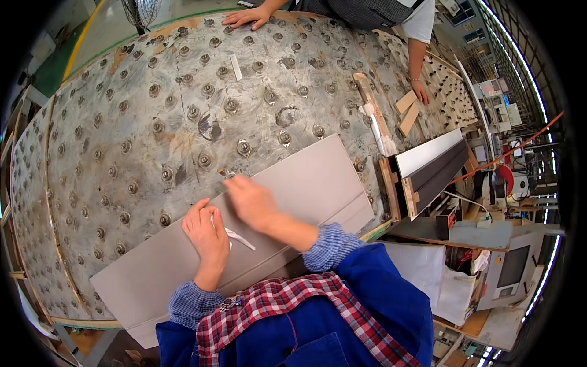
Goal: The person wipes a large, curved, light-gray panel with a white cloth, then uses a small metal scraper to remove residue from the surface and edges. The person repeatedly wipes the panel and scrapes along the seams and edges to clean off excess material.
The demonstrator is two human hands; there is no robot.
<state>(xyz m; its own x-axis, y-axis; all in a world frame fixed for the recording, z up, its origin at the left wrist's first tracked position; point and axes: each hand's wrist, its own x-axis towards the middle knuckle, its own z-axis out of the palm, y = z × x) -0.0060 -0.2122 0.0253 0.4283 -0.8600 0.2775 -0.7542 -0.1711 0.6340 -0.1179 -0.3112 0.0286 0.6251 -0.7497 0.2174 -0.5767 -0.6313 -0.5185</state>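
A long light grey-beige panel with lengthwise creases lies diagonally along the near edge of the ball-studded metal table. My left hand rests on the panel near its far edge, fingers curled and closed on a thin, crumpled white strip that trails out to the right across the panel. My right hand is above the panel, just right of and beyond my left; its fingers are bent together and blurred, and what they hold is too smeared to make out.
A co-worker's hands rest at the far side, one near loose wooden pieces. A wooden bar, stacked dark and white boards and a small white piece lie on the table. A cluttered workbench stands at right.
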